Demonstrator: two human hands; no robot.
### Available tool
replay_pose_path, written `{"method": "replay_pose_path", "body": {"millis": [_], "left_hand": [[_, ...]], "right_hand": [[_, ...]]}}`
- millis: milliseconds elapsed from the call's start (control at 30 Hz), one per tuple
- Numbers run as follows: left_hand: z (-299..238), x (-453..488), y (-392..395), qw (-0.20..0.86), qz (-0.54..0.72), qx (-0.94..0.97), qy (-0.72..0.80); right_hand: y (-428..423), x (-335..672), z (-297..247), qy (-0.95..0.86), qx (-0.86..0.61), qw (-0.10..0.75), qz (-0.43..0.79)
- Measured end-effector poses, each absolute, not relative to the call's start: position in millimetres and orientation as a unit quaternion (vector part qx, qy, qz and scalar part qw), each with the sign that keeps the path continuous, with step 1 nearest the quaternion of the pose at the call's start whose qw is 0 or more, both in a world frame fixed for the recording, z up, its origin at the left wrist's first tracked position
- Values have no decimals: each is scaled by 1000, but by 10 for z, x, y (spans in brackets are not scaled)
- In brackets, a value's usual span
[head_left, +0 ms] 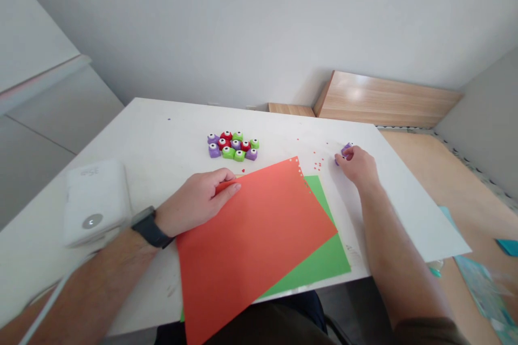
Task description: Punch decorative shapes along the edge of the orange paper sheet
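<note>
Head: our left hand (pixel 198 198) pinches orange sheet (pixel 259 232); right hand (pixel 358 166) touches purple punch (pixel 347 147), grip unclear. Likely punch swap; next needs firm grasp.

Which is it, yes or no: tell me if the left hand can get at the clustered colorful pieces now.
Probably yes: nothing appears to stand between the left hand and the clustered colorful pieces just beyond it, though its fingers must likely release the orange sheet first.

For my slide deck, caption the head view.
Left hand grips orange paper above green sheet; right hand touches a purple punch.
</note>
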State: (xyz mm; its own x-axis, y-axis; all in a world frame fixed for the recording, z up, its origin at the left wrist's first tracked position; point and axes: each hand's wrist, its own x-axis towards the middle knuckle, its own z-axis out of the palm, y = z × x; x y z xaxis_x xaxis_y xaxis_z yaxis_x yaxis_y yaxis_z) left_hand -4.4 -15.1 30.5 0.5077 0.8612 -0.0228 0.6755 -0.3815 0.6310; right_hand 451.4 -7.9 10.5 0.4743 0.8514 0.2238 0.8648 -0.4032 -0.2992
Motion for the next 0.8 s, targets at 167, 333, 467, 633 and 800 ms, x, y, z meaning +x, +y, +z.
{"method": "replay_pose_path", "body": {"millis": [167,333,467,633,800], "left_hand": [[293,-27,-161,268,145,842,446],[292,-3,-173,250,132,859,428],[279,-1,-163,246,131,862,423],[266,3,-150,246,136,861,423],[280,13,-162,249,142,859,424]], "right_hand": [[-70,4190,125,-570,-770,282,-50],[-48,3372,324,-722,-626,284,73],[98,2740,406,-805,-544,222,83],[375,2304,270,-832,-530,154,50],[403,2290,221,-802,-562,186,77]]}}
